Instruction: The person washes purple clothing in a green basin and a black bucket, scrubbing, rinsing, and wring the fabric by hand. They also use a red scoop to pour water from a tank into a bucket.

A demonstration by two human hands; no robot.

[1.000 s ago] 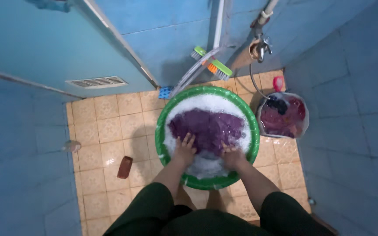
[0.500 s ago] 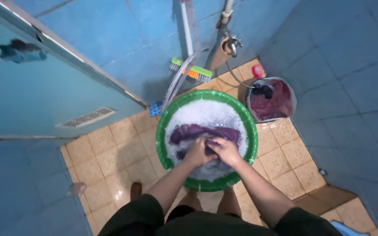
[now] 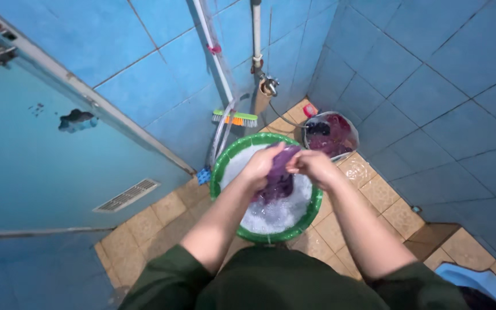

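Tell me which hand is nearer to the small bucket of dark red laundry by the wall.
The right hand. It holds the purple cloth on the side toward the small bucket; the left hand grasps the cloth farther away, across the green basin.

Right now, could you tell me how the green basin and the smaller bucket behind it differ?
The green basin is wide, shallow and full of white suds; the bucket is smaller, pale-walled and shows no suds. The basin's purple cloth is lifted and gripped by the left hand and right hand; the bucket's dark red and black laundry lies untouched. Both stand on the tiled floor and hold wet clothes.
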